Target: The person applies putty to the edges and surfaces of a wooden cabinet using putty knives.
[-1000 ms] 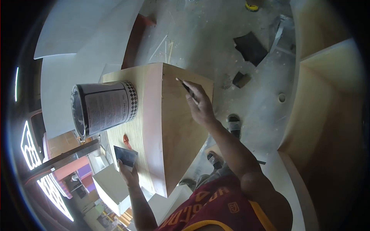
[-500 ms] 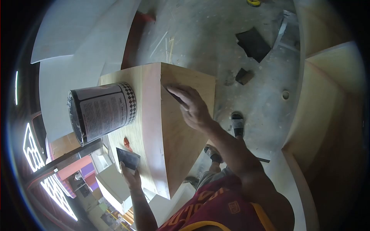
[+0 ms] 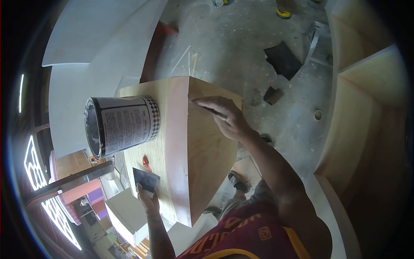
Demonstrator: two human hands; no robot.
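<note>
My right hand (image 3: pixel 225 115) grips a thin dark tool, perhaps a putty knife, with its tip near the edge between the top and the brown side panel (image 3: pixel 207 151) of a wooden box. My left hand (image 3: pixel 147 199) holds a flat dark plate (image 3: pixel 146 180) over the pale box top (image 3: pixel 157 151). Beside that plate a small orange-red blob (image 3: pixel 146 163) lies on the top. A large can (image 3: pixel 125 123) with a printed label and a checkered band stands on the same surface, beyond my left hand.
Dark sheets (image 3: pixel 283 60) and a small dark block (image 3: pixel 272 95) lie on the concrete floor, near a roll (image 3: pixel 318 115). Curved wooden shelving (image 3: pixel 353 125) stands at the right, white panels (image 3: pixel 99 52) at upper left. Another person's yellow shoe (image 3: pixel 283 13) shows at the top.
My right hand has shifted along the box edge with its tool, now a little lower than a second ago. The view has tilted slightly, and more of another person's feet shows at the top.
</note>
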